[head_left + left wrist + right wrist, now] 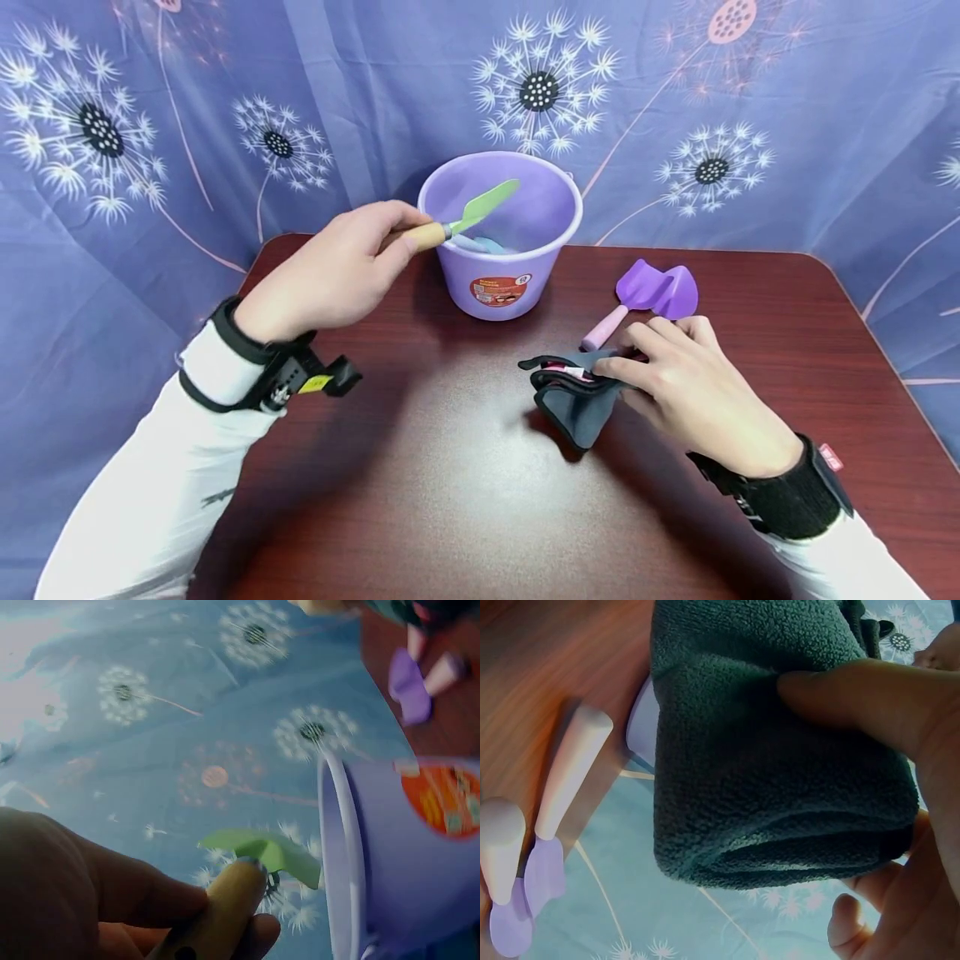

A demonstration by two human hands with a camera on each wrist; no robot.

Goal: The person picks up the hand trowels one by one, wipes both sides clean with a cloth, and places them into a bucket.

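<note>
My left hand (337,267) pinches the wooden handle of a small garden trowel (487,204), whose green blade extends over the mouth of a lilac bucket (459,279). In the left wrist view, thumb and fingers close round that handle (225,904). Something light blue (491,245) lies inside the bucket, partly hidden by the rim. On the right, my right hand (682,387) grips a folded dark grey cloth (581,412) near the tabletop. The right wrist view shows the thumb pressed into the fuzzy cloth (742,765), with a thick fold along its edge.
Beyond the right hand, two purple hand shovels (637,283) with pale pink handles (574,769) lie side by side on the dark red wooden table (780,333). A blue curtain (405,75) with dandelion prints hangs behind the table and at its sides.
</note>
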